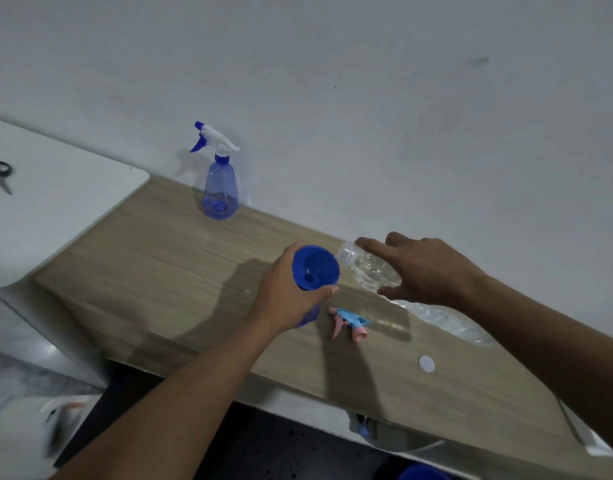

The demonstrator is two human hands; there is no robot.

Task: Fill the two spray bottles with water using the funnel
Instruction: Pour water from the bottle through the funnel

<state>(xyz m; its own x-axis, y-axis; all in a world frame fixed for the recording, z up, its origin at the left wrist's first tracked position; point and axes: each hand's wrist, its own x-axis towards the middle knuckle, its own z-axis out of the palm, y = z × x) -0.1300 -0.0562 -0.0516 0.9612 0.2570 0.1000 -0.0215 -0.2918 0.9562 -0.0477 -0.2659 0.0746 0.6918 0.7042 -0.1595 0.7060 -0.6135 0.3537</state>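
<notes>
Blue funnel (315, 268) held firm in left fingers (327, 291), right fingers (367, 245) clasping the water bottle (370, 271) should pour slowly.

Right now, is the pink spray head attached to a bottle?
No, the pink spray head lies loose on the wooden table.

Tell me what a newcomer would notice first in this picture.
Over the wooden table, the left hand holds a blue funnel and the right hand tips a clear bottle to its rim. A blue spray bottle stands behind, by the wall; a pink-and-blue spray head lies near the funnel.
</notes>
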